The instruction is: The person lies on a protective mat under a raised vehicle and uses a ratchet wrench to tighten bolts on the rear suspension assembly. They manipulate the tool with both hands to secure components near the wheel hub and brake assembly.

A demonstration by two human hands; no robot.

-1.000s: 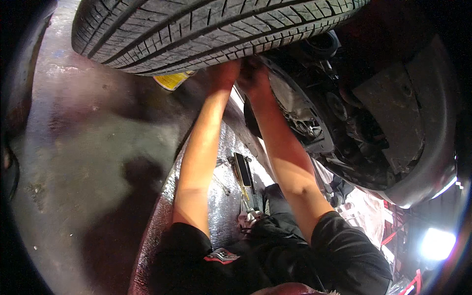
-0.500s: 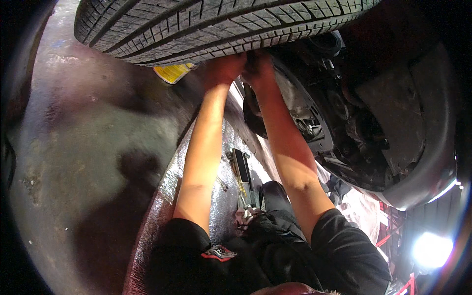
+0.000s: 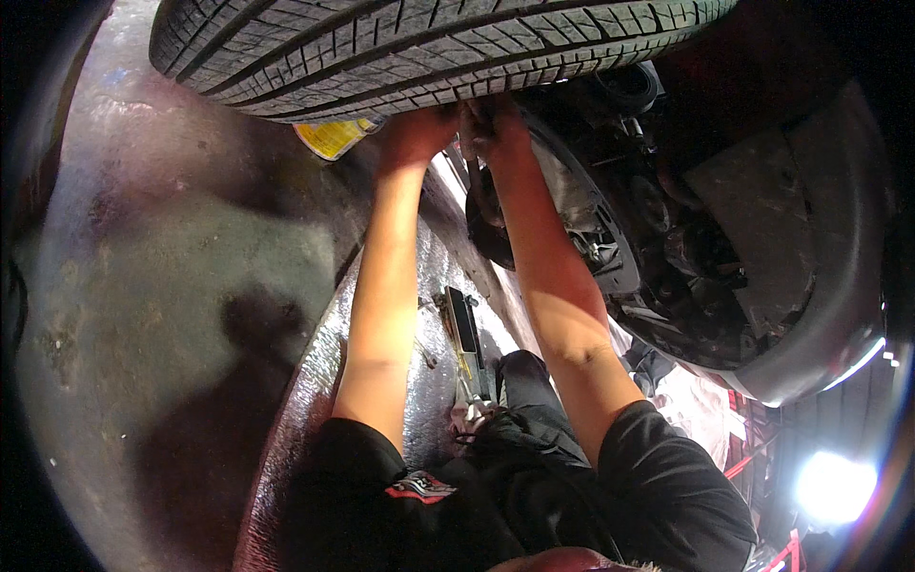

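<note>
A large black tire [image 3: 429,57] with grooved tread spans the top of the view. Both my arms reach up to its lower edge. My left hand [image 3: 417,135] is in shadow there, its fingers mostly hidden behind the tread. Close beside it, my right hand [image 3: 499,132] looks curled around something dark that I cannot make out. Between the two hands a thin dark rod-like part [image 3: 471,157] hangs down. The vehicle's dark underside [image 3: 667,210] lies just right of my right hand.
A yellow container [image 3: 331,139] is on the floor left of my hands. Below my arms, a phone-like dark flat object [image 3: 463,319] and slim tools lie on a shiny silvery mat [image 3: 315,381]. A curved bumper [image 3: 820,343] bounds the right. A bright lamp [image 3: 835,488] shines lower right.
My left hand has shifted slightly left, away from my right hand. The rod-like part between them now shows more. The tire appears slightly shifted in view.
</note>
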